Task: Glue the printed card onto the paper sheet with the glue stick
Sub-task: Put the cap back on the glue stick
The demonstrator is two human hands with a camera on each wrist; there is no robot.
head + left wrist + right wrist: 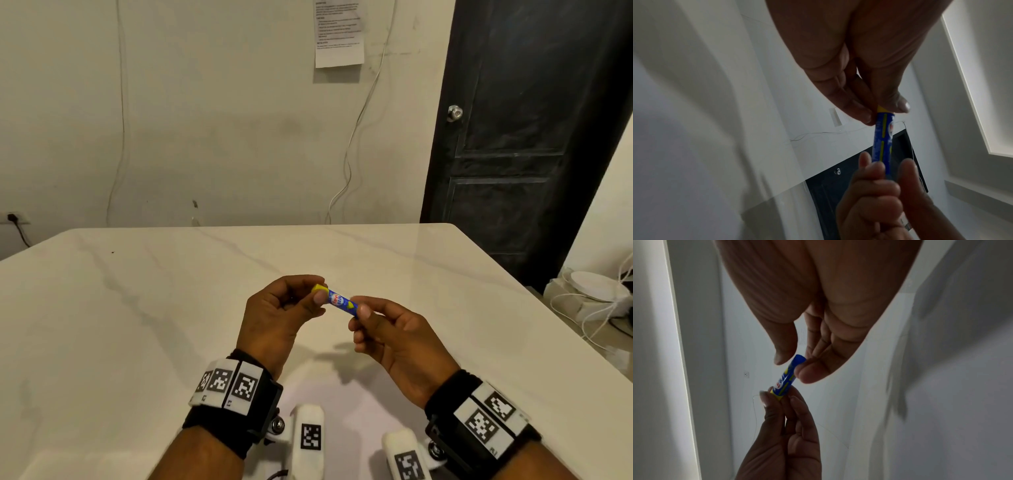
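A small blue glue stick [339,301] with a yellow cap [318,287] is held level above the table, between both hands. My left hand [320,292] pinches the yellow cap end with thumb and fingertips. My right hand [361,313] pinches the blue bottom end. The left wrist view shows the glue stick [882,138] running from my left hand [885,112] to my right hand [879,165]. In the right wrist view the glue stick [786,378] spans the two pinches. A pale paper sheet [337,394] lies on the table under my wrists. No printed card is in view.
The white marble table [137,308] stretches to the wall ahead, and its right edge runs diagonally. A dark door [531,137] stands at the back right. White items and cables [596,294] sit beyond the table's right edge. A printed note [339,34] hangs on the wall.
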